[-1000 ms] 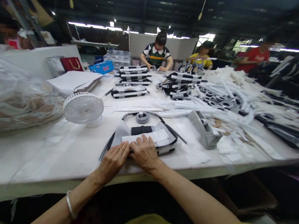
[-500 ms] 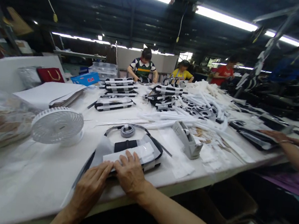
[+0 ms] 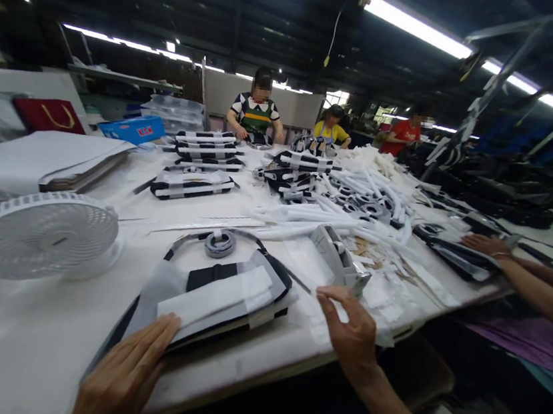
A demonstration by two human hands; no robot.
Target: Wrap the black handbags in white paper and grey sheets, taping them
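A black bag (image 3: 211, 277) with grey wrapping lies on the table in front of me, its strap curving behind it. Across its front runs a folded white strip (image 3: 212, 300). My left hand (image 3: 128, 367) rests with outstretched fingers on the near left end of that strip. At the right, apart from the bag, my right hand (image 3: 349, 330) has thumb and forefinger pinched together just in front of a grey tape dispenser (image 3: 343, 259). Whatever that pinch holds is too small to make out. A wrapped grey coil (image 3: 220, 244) sits inside the strap's loop.
To the left stand a white fan (image 3: 46, 236) and a stack of white sheets (image 3: 35, 154). Wrapped bags (image 3: 193, 185) and white tubes (image 3: 316, 215) fill the table's middle. A co-worker's hand (image 3: 487, 245) touches another bag at right; several people work farther back.
My right hand has left the white strip and moved right to the tape dispenser, its fingers now pinched. My left hand stays on the strip. The view has shifted slightly.
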